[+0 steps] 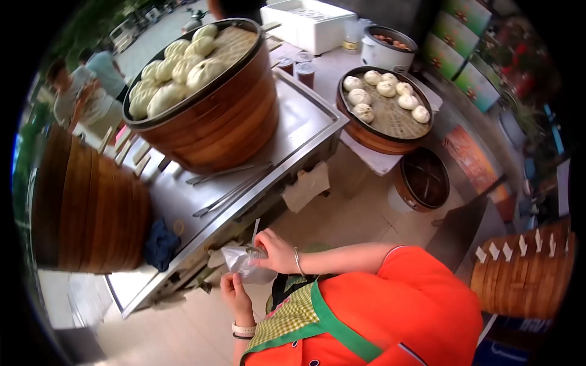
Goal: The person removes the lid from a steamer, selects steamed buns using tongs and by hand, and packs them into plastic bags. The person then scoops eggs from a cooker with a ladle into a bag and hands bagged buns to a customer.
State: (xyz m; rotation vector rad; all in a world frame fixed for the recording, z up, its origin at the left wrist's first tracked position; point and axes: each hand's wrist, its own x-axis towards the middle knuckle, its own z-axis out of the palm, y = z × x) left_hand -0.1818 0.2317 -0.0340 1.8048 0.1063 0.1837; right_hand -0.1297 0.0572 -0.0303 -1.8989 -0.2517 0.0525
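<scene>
At far left a tall stack of wooden steamers (91,210) is seen. A clear plastic bag (239,261) is pinched at the counter's (293,131) edge by the left hand (235,294) below and the right hand (274,251) above. Tongs (232,189) lie beside the big bun-filled steamer (201,91); a smaller steamer (386,110) stands further right.

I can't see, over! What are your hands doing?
Left hand and right hand both pinching a clear plastic bag. Tongs lie untouched on the steel counter. Nothing between.
</scene>
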